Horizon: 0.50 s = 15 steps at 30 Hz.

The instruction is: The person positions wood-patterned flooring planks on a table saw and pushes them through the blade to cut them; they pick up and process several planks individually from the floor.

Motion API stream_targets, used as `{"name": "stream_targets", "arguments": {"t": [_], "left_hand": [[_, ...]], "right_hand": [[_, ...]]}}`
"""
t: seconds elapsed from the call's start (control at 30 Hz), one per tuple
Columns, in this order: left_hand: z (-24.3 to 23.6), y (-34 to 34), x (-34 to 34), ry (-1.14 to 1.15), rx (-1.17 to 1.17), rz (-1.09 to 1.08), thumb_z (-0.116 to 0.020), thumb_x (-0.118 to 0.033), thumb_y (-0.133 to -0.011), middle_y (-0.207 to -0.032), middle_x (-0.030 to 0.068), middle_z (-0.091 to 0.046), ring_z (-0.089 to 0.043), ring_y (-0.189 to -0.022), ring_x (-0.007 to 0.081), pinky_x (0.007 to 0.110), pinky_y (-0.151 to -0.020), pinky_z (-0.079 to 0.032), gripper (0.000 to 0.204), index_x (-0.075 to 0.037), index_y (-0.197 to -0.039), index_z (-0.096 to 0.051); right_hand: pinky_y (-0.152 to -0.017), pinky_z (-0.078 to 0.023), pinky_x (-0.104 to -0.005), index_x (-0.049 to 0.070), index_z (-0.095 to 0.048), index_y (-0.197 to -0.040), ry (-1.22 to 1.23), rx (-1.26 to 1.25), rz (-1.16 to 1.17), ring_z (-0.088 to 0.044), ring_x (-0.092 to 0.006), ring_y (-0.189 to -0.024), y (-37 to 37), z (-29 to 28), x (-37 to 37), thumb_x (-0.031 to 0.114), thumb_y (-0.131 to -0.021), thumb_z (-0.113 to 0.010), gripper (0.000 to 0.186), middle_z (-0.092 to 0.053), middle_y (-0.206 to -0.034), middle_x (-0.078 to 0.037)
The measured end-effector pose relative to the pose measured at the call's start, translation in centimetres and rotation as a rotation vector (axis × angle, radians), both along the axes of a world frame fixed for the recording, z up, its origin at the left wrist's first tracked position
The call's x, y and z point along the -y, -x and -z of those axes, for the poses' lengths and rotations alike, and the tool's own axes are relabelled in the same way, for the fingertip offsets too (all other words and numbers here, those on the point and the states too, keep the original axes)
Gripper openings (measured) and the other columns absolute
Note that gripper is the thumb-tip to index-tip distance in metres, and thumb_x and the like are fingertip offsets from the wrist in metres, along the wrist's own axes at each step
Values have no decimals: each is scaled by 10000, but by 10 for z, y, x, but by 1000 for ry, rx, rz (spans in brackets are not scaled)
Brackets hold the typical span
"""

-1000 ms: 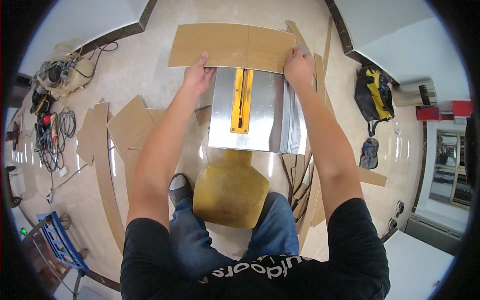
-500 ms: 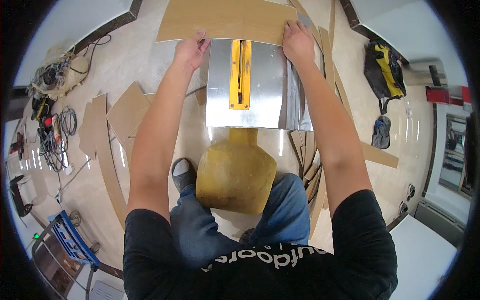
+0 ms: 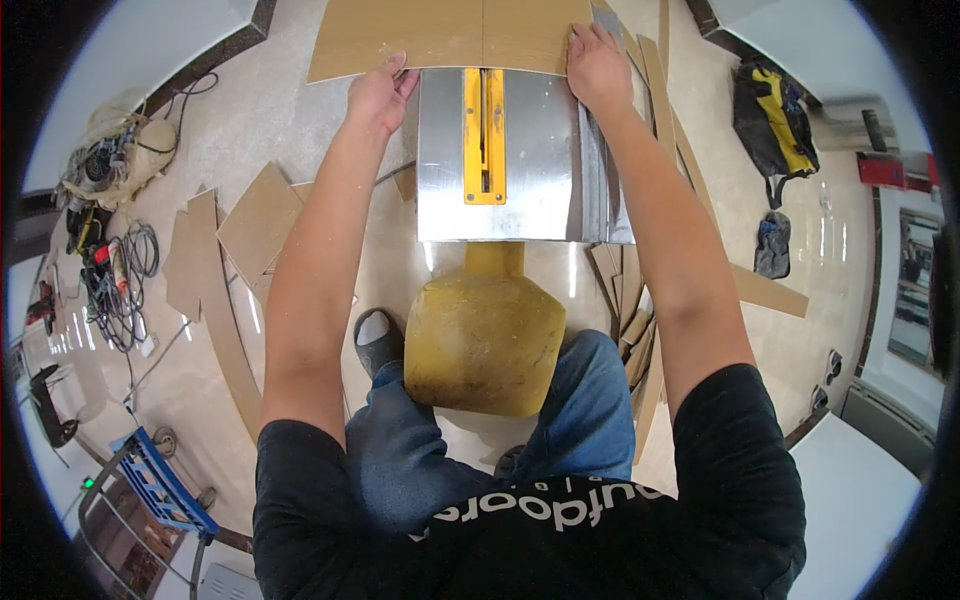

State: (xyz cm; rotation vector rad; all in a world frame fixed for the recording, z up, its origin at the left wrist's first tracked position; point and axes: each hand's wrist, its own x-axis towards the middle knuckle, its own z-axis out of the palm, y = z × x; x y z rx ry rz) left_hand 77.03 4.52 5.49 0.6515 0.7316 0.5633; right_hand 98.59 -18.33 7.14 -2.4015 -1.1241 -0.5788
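A wood-coloured board [image 3: 440, 35] with a thin seam lies across the far end of a metal-topped cutting machine [image 3: 540, 150], which has a yellow slotted insert [image 3: 485, 135]. My left hand [image 3: 382, 95] pinches the board's near edge left of the insert, thumb on top and fingers partly underneath. My right hand [image 3: 597, 70] grips the board's right end with curled fingers, beside a grey metal piece [image 3: 606, 20]. Below the machine is a worn yellow seat [image 3: 480, 340] between my legs.
Offcut boards [image 3: 255, 215] and long strips [image 3: 660, 100] lie on both sides. Tangled cables and tools [image 3: 120, 280] are at left, near a blue trolley [image 3: 165, 480]. A black-yellow bag [image 3: 770, 130] lies at right. Walls border both far corners.
The whole view has shifted, so machine, board and floor items sit higher in it. The board has slid slightly left against the yellow insert, with both hands still on it.
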Motion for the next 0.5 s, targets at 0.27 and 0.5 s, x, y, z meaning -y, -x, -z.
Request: {"name": "stream_targets", "arguments": {"t": [0.27, 0.5], "left_hand": [[-1, 0, 1, 3, 20, -8, -610, -28, -1012, -1208, 110, -619, -647, -1082, 237, 348, -988, -583, 298, -7, -1294, -518], [-4, 3, 2, 7, 16, -6, -613, -29, -1012, -1207, 112, -616, -638, -1096, 238, 353, -997, -579, 294, -21, -1291, -519]], "right_hand": [[-1042, -480, -441, 82, -680, -1260, -11, 4, 5, -594, -389, -1211, -2, -1, 1, 284, -1035, -500, 352, -653, -1304, -202], [-1067, -465, -437, 62, -689, -1247, -6, -8, 0, -583, -389, -1237, 0, 0, -2, 287, -1034, -498, 364, -647, -1318, -211]]}}
